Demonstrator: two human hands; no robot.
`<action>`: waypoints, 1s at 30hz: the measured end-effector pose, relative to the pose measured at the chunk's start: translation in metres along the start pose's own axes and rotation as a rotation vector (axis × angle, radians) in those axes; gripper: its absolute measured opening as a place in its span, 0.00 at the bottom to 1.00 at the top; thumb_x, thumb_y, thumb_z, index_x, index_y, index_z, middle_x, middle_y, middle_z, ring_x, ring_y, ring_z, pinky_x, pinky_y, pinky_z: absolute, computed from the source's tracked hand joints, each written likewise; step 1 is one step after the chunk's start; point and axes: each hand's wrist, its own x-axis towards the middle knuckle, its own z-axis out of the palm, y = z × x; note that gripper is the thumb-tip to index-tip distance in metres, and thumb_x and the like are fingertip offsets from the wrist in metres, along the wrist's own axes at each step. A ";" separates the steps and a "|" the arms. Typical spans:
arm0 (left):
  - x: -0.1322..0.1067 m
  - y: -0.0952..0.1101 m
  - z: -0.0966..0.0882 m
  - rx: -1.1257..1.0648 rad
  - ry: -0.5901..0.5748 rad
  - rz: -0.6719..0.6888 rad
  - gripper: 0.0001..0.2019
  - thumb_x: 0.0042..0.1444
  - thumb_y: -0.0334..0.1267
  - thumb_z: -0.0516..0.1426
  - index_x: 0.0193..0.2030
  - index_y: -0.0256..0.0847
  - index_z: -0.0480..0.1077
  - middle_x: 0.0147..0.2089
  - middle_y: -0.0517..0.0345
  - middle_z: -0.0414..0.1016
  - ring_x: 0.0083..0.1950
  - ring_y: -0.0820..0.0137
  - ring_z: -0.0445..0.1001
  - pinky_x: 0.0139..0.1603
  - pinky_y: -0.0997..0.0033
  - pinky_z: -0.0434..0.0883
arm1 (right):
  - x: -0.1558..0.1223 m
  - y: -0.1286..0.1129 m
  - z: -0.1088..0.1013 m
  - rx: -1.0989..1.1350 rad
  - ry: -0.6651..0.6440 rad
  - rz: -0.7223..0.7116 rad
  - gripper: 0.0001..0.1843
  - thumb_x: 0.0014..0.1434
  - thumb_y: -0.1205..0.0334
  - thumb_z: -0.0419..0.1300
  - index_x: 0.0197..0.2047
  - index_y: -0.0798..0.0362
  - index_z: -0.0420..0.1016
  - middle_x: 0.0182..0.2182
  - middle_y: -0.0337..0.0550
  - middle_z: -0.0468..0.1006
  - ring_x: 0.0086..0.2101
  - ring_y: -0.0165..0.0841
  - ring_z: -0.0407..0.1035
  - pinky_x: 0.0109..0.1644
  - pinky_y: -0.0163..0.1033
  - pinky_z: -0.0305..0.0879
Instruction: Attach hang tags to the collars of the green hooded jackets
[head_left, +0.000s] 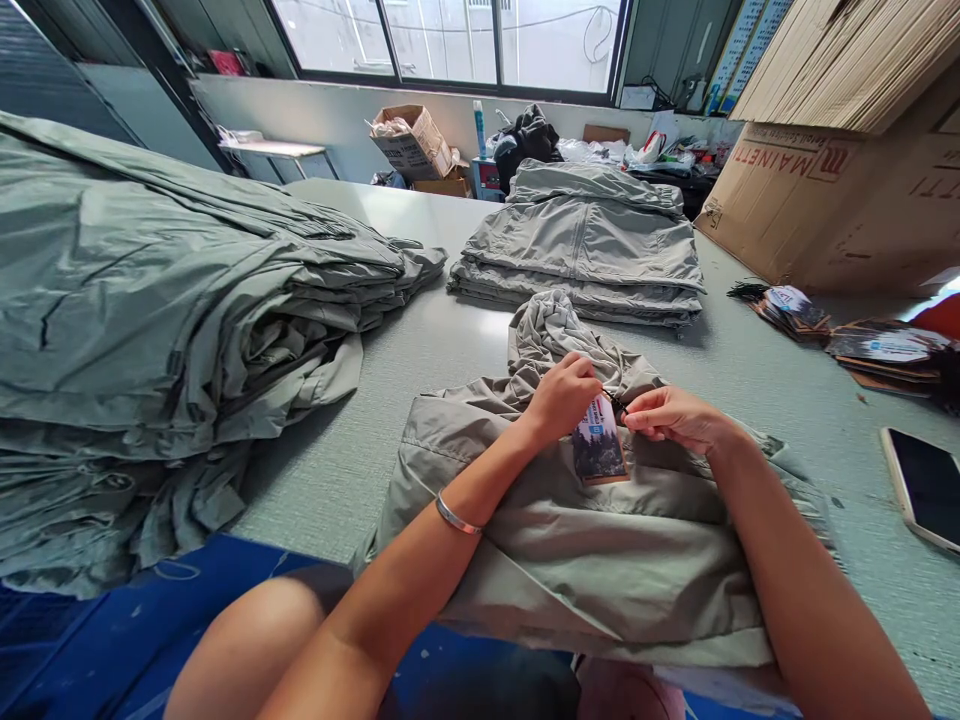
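A grey-green jacket (600, 540) lies folded on the table in front of me, its hood bunched up at the far end. My left hand (564, 396) is closed in a pinch at the top of a printed hang tag (598, 445) that rests on the jacket. My right hand (673, 417) pinches the tag's dark string right beside it, the fingertips of both hands almost touching. A silver bangle sits on my left wrist.
A tall heap of the same jackets (165, 300) fills the left side. A neat folded stack (585, 245) lies at the far centre. Loose hang tags (840, 335) and a phone (926, 485) lie at the right, beside a large cardboard box (840, 200).
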 end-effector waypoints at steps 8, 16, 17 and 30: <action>0.001 -0.001 0.001 -0.061 0.019 -0.016 0.15 0.65 0.33 0.52 0.28 0.38 0.75 0.34 0.52 0.71 0.42 0.67 0.65 0.43 0.70 0.67 | -0.003 -0.002 0.001 0.162 -0.032 0.033 0.16 0.39 0.57 0.74 0.29 0.59 0.82 0.25 0.42 0.77 0.23 0.24 0.65 0.26 0.30 0.62; -0.002 0.000 0.007 -0.190 0.076 -0.077 0.14 0.64 0.35 0.53 0.30 0.38 0.77 0.34 0.53 0.72 0.40 0.67 0.66 0.42 0.68 0.68 | 0.003 0.000 0.013 0.427 -0.038 -0.089 0.16 0.41 0.58 0.74 0.33 0.57 0.82 0.25 0.39 0.76 0.24 0.23 0.65 0.28 0.29 0.61; -0.003 0.000 0.008 -0.196 0.083 -0.090 0.14 0.64 0.35 0.53 0.30 0.38 0.77 0.34 0.53 0.72 0.40 0.68 0.66 0.42 0.68 0.68 | 0.005 0.001 0.016 0.451 -0.013 -0.104 0.16 0.40 0.59 0.74 0.34 0.56 0.83 0.26 0.40 0.77 0.25 0.24 0.66 0.30 0.30 0.63; -0.001 0.003 0.016 -0.359 0.059 -0.335 0.08 0.57 0.29 0.60 0.27 0.39 0.78 0.31 0.55 0.72 0.37 0.67 0.68 0.41 0.66 0.67 | 0.025 0.006 0.037 0.215 0.367 -0.318 0.18 0.38 0.53 0.72 0.34 0.52 0.84 0.24 0.39 0.78 0.21 0.25 0.59 0.25 0.34 0.56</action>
